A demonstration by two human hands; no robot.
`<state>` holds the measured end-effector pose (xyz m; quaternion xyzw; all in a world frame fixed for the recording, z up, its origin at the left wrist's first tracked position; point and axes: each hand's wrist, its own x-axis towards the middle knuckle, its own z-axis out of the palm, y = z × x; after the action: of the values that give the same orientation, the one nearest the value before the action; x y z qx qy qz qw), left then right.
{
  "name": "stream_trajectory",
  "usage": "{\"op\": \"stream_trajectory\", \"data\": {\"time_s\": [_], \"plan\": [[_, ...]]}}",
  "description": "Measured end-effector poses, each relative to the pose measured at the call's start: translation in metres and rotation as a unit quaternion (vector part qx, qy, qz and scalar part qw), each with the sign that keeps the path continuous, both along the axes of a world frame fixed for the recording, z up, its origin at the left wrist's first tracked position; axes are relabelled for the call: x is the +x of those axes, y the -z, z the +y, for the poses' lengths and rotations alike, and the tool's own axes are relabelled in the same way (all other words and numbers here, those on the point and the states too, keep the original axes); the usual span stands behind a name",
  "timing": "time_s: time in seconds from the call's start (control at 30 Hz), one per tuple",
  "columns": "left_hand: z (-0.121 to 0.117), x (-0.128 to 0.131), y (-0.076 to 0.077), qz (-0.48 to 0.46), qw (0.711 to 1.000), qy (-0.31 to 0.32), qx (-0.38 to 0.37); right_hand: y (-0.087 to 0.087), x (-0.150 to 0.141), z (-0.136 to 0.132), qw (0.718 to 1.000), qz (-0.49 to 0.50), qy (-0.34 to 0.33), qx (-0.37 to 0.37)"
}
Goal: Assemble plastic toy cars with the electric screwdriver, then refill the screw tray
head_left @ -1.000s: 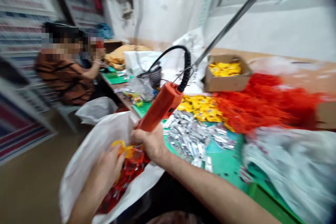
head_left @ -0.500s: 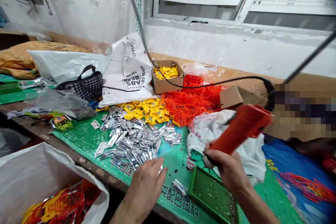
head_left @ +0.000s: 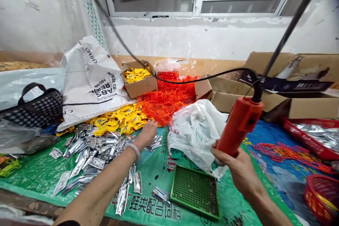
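My right hand [head_left: 239,169] grips the lower end of an orange power tool [head_left: 239,125], held upright over the green mat [head_left: 39,173], with a black coiled cord [head_left: 185,79] rising from its top. My left hand [head_left: 148,130] is stretched forward, resting at the near edge of the orange plastic pieces [head_left: 166,99] and the yellow pieces [head_left: 119,122]; what its fingers hold cannot be seen. Silver foil packets [head_left: 92,152] lie spread under my left forearm. A green mesh tray [head_left: 194,190] sits between my hands.
A crumpled white plastic bag [head_left: 196,130] lies behind the tray. A cardboard box of yellow pieces [head_left: 137,79], a printed white sack [head_left: 90,77] and a checked handbag [head_left: 34,104] stand at the left. Cardboard boxes [head_left: 291,88] and red baskets [head_left: 320,190] are at the right.
The view has swung from the white bag on the floor to the table. My left hand has reached forward over the silver packets to the orange and yellow piles. The tool stands more upright.
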<state>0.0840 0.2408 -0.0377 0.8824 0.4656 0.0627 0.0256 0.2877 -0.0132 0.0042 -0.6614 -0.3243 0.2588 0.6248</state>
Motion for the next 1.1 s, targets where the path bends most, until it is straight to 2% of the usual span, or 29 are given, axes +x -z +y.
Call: {"op": "stream_trajectory", "data": {"time_s": [0.1, 0.17, 0.2, 0.23, 0.3, 0.33, 0.37, 0.4, 0.47, 0.53, 0.6, 0.7, 0.8, 0.87, 0.97, 1.1], "plan": [[0.009, 0.000, 0.007, 0.008, 1.000, 0.005, -0.008, 0.008, -0.006, -0.009, 0.994, -0.101, 0.026, -0.011], [0.012, -0.002, 0.008, 0.008, 1.000, 0.012, -0.021, 0.013, -0.014, -0.018, 0.965, -0.237, 0.098, 0.055], [0.014, -0.002, 0.008, 0.006, 0.999, 0.017, -0.030, 0.014, -0.020, -0.024, 0.931, -0.324, 0.131, 0.109], [0.016, -0.003, 0.006, 0.002, 0.999, 0.023, -0.040, 0.015, -0.025, -0.028, 0.884, -0.410, 0.150, 0.168], [0.020, -0.005, 0.000, -0.012, 0.997, 0.036, -0.065, 0.014, -0.036, -0.032, 0.793, -0.542, 0.114, 0.254], [0.022, -0.006, -0.005, -0.023, 0.996, 0.041, -0.078, 0.013, -0.042, -0.029, 0.770, -0.573, 0.070, 0.272], [0.023, -0.007, -0.009, -0.037, 0.994, 0.045, -0.092, 0.012, -0.047, -0.022, 0.767, -0.578, 0.022, 0.277], [0.025, -0.008, -0.014, -0.054, 0.992, 0.047, -0.106, 0.012, -0.051, -0.012, 0.782, -0.564, -0.026, 0.265], [0.025, -0.010, -0.024, -0.093, 0.985, 0.046, -0.139, 0.012, -0.057, 0.019, 0.842, -0.488, -0.094, 0.212], [0.023, -0.012, -0.030, -0.135, 0.974, 0.037, -0.177, 0.015, -0.059, 0.058, 0.903, -0.389, -0.136, 0.123], [0.017, -0.015, -0.033, -0.180, 0.959, 0.018, -0.220, 0.019, -0.060, 0.095, 0.931, -0.327, -0.151, 0.052], [0.004, -0.020, -0.033, -0.256, 0.921, -0.021, -0.292, 0.025, -0.061, 0.136, 0.942, -0.303, -0.143, 0.011], [-0.008, -0.024, -0.034, -0.347, 0.859, -0.066, -0.370, 0.031, -0.062, 0.155, 0.945, -0.301, -0.124, -0.027], [-0.015, -0.028, -0.037, -0.415, 0.802, -0.099, -0.418, 0.035, -0.063, 0.160, 0.942, -0.313, -0.114, -0.047], [-0.028, -0.038, -0.044, -0.510, 0.702, -0.139, -0.477, 0.041, -0.063, 0.162, 0.929, -0.344, -0.113, -0.076], [-0.055, -0.057, -0.051, -0.614, 0.579, -0.162, -0.512, 0.044, -0.068, 0.163, 0.905, -0.390, -0.123, -0.115]]}}
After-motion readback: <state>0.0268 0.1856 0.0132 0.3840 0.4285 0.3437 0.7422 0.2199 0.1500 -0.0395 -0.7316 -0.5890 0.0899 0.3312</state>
